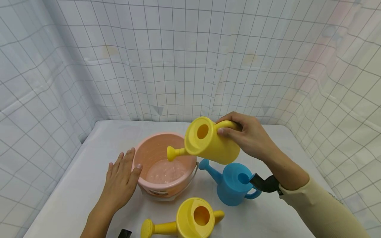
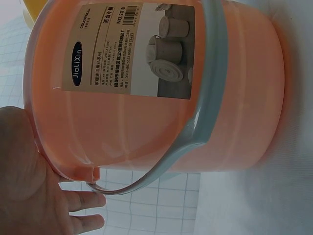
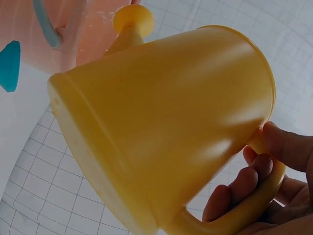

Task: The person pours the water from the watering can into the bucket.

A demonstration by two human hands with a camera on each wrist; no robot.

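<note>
My right hand (image 1: 250, 137) grips the handle of a yellow watering can (image 1: 218, 148), its fingers wrapped round it in the right wrist view. That can is raised and tilted to the left, so its spout (image 1: 176, 153) reaches over a pink bucket (image 1: 182, 184). Shallow water (image 1: 165, 172) shows in the bottom of the bucket. With straight fingers, my left hand (image 1: 120, 180) rests against the bucket's left rim. In the left wrist view a paper label (image 2: 129, 49) and a hanging grey-blue bail handle (image 2: 212, 73) appear on the bucket's side.
A blue watering can (image 1: 230, 188) stands right of the bucket, below the raised can. Nearer to me is a second yellow watering can (image 1: 190, 218), its spout pointing left. All stand on a white-covered table (image 1: 119, 130), with grid-patterned curtains (image 1: 190, 66) behind and at both sides.
</note>
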